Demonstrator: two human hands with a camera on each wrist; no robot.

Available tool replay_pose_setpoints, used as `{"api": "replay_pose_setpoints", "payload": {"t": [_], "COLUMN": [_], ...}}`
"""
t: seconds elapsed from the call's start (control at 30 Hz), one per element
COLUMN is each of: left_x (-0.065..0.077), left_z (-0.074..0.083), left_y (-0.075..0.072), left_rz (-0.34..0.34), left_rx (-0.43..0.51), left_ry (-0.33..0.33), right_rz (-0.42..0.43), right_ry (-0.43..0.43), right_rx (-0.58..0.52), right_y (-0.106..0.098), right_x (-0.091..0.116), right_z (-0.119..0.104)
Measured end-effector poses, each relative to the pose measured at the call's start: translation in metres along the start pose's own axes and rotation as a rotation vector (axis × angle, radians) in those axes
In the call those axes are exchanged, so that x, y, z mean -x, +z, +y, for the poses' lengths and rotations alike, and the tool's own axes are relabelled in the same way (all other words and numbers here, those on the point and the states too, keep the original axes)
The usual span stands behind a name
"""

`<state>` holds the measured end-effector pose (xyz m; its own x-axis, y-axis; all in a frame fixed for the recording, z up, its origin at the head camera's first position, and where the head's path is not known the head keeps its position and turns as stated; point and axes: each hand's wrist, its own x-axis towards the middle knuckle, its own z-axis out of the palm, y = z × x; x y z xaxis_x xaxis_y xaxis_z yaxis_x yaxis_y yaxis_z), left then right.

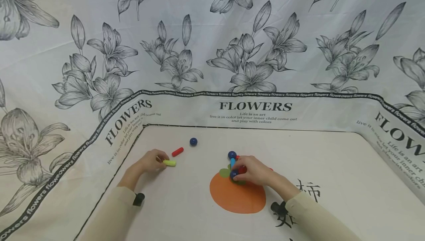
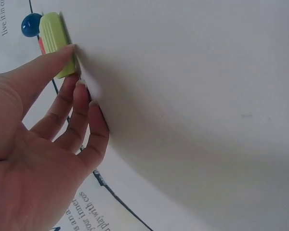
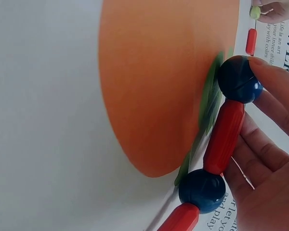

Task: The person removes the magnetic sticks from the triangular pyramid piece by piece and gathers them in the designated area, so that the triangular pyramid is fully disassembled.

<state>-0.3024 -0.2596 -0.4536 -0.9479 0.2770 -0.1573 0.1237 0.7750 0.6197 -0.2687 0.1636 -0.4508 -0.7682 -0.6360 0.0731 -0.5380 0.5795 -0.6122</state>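
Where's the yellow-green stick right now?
In the head view, the yellow-green stick is left of centre, pinched in the left hand, just below the loose red stick.

ok so my count from over here: four dark blue balls that I can make out, as in one lone ball (image 1: 193,141) toward the desk's (image 1: 179,204) far edge, one pinched ball (image 1: 234,175) and two more balls (image 1: 232,155) (image 3: 202,191) around the right hand (image 1: 254,171). One yellow-green rod (image 1: 170,163) in the left hand (image 1: 153,161), one light blue rod (image 1: 232,164), at least three red rods (image 1: 177,152) (image 3: 225,137) (image 3: 180,219). There's another red bit (image 1: 237,157) too, can't tell if it's a fourth. Two hands, two black wrist cameras (image 1: 138,199) (image 1: 278,208), one printed orange fruit (image 1: 237,198), three FLOWERS headings (image 1: 255,106) on the cloth (image 1: 186,110).
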Motion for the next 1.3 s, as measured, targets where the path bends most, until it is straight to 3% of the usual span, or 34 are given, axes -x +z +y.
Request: {"api": "replay_pose_setpoints", "payload": {"t": [0.33,0.57,0.7,0.83,0.97,1.1,1.3], "left_x": [0.006,0.007,0.012,0.013,0.011,0.007,-0.002], "left_z": [0.003,-0.002,0.006,0.027,0.051,0.073,0.11], "left_y": [0.001,0.0,-0.006,-0.005,0.006,0.025,0.063], "left_rz": [0.022,0.048,0.128,0.166,0.131,0.051,-0.112], "left_rx": [0.004,-0.018,-0.046,-0.036,-0.023,-0.02,-0.044], "left_ry": [0.004,0.049,0.117,0.222,0.289,0.335,0.29], "right_rz": [0.001,0.031,0.031,0.025,0.028,0.043,0.065], "right_ry": [0.032,0.052,0.038,0.055,0.075,0.057,0.035], "right_rx": [0.011,0.066,0.104,0.152,0.184,0.19,0.212], "right_y": [-0.004,-0.012,-0.013,-0.01,-0.005,-0.002,0.003], "right_x": [0.005,0.011,0.01,0.007,0.004,0.003,0.001], "right_z": [-0.003,0.001,0.003,0.004,0.003,0.001,-0.003]}}
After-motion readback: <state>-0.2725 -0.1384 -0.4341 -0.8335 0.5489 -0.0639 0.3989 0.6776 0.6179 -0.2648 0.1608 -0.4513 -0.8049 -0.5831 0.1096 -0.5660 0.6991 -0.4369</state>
